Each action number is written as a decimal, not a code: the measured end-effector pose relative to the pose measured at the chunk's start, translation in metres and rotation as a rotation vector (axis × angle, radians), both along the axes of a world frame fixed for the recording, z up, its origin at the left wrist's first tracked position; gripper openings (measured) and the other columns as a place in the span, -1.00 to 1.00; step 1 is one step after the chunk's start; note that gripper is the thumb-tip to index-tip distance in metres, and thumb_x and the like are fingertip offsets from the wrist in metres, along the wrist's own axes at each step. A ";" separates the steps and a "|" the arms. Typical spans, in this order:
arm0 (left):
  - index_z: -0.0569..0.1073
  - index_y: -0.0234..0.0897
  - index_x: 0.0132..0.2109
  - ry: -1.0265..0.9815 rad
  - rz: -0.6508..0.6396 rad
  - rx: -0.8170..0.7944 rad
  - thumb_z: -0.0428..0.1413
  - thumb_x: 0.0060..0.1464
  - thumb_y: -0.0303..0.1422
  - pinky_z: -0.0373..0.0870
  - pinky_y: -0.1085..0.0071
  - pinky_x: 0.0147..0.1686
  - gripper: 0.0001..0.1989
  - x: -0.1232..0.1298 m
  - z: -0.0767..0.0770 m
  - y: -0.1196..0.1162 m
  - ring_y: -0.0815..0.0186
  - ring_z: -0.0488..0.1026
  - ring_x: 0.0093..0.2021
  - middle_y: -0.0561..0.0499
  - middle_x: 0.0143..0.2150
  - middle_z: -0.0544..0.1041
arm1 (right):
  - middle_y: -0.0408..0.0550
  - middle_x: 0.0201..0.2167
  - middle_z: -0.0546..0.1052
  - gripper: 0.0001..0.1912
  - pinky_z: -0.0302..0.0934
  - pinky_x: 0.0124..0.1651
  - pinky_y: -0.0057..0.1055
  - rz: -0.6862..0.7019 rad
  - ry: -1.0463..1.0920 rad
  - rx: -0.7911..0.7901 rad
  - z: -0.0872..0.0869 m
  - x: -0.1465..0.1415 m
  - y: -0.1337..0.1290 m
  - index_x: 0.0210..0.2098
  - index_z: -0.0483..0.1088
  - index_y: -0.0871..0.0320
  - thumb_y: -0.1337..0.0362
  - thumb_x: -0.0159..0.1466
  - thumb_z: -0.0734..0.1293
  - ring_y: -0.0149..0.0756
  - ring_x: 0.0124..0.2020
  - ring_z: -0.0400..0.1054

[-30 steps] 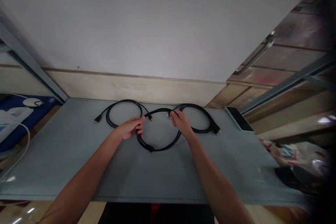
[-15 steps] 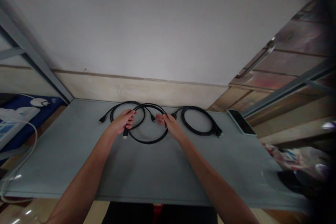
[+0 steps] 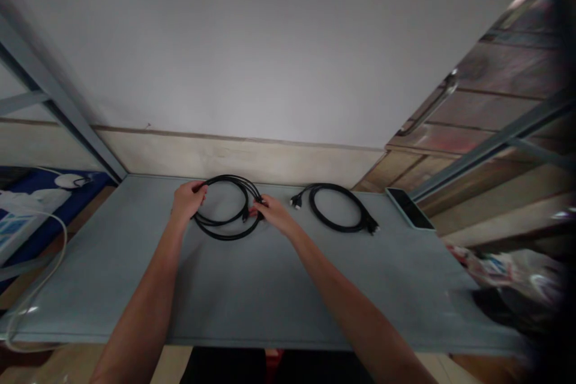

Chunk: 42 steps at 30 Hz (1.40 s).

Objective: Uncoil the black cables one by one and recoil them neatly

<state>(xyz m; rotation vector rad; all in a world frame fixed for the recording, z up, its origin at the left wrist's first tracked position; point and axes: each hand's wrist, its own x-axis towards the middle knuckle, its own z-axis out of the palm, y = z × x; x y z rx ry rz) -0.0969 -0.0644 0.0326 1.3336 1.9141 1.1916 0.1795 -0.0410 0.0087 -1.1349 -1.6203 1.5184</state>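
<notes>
A black coiled cable (image 3: 231,238) is held between my two hands, over another black coil (image 3: 216,223) at the back of the grey table. My left hand (image 3: 186,201) is closed on the left side of the held loop, its fingertips partly turned away. My right hand (image 3: 271,212) pinches the loop's right side, where a dark connector (image 3: 245,213) shows beside the fingers. To the right lies a separate coiled black cable (image 3: 339,228), its plugs (image 3: 296,200) pointing left and more plug ends (image 3: 372,225) at its right.
A phone (image 3: 410,209) lies at the table's (image 3: 252,294) right back corner, near a metal frame bar. A white wall (image 3: 270,60) rises behind. On the left, a white cord (image 3: 60,252) hangs over the edge by a blue surface (image 3: 33,240). Plastic bags (image 3: 517,270) sit at right.
Both hands have moved left with the held cable loop, which now overlaps the left coil. The left hand has shifted away from the plug end that hung below it.
</notes>
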 end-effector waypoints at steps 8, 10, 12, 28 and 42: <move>0.57 -0.28 0.02 0.709 0.128 0.020 -0.01 0.24 -0.25 0.34 0.22 -0.05 -0.63 -0.008 -0.002 0.000 0.03 0.51 -0.07 -0.23 -0.15 0.62 | -0.10 -0.47 0.52 -0.87 0.23 -0.27 -0.40 -0.247 -0.447 0.477 0.007 -0.037 0.006 -0.37 0.47 0.15 0.31 0.22 0.28 -0.30 -0.41 0.39; 0.54 -0.30 0.07 0.722 0.142 0.011 -0.04 0.26 -0.25 0.34 0.24 -0.04 -0.61 -0.010 -0.002 0.000 0.06 0.51 -0.06 -0.23 -0.12 0.61 | -0.07 -0.47 0.50 -0.83 0.22 -0.24 -0.38 -0.305 -0.512 0.555 0.011 -0.044 0.007 -0.37 0.48 0.16 0.31 0.23 0.24 -0.28 -0.40 0.37; 0.51 -0.31 0.12 0.688 0.131 0.027 -0.07 0.29 -0.25 0.34 0.27 -0.03 -0.59 -0.012 -0.001 0.000 0.10 0.51 -0.07 -0.24 -0.07 0.59 | -0.02 -0.43 0.51 -0.78 0.22 -0.19 -0.36 -0.339 -0.533 0.600 0.013 -0.049 0.010 -0.33 0.50 0.16 0.32 0.26 0.21 -0.24 -0.35 0.38; 0.51 -0.38 0.09 0.473 0.011 0.076 0.04 0.18 -0.35 0.33 0.28 0.07 -0.62 -0.026 -0.009 0.009 0.06 0.49 0.05 -0.27 0.01 0.56 | 0.21 -0.13 0.46 -0.48 0.25 -0.03 -0.29 -0.432 -0.707 0.538 0.011 -0.074 0.019 0.23 0.31 0.24 0.41 0.29 0.15 -0.15 -0.19 0.41; 0.52 -0.34 0.08 0.683 0.055 -0.083 0.00 0.20 -0.29 0.37 0.18 -0.09 -0.61 -0.024 -0.010 -0.003 -0.02 0.51 -0.06 -0.34 -0.10 0.57 | 0.30 0.00 0.39 -0.53 0.09 0.15 -0.12 -0.361 -0.816 0.570 -0.003 -0.064 0.006 0.16 0.31 0.31 0.14 0.37 0.18 0.01 0.07 0.25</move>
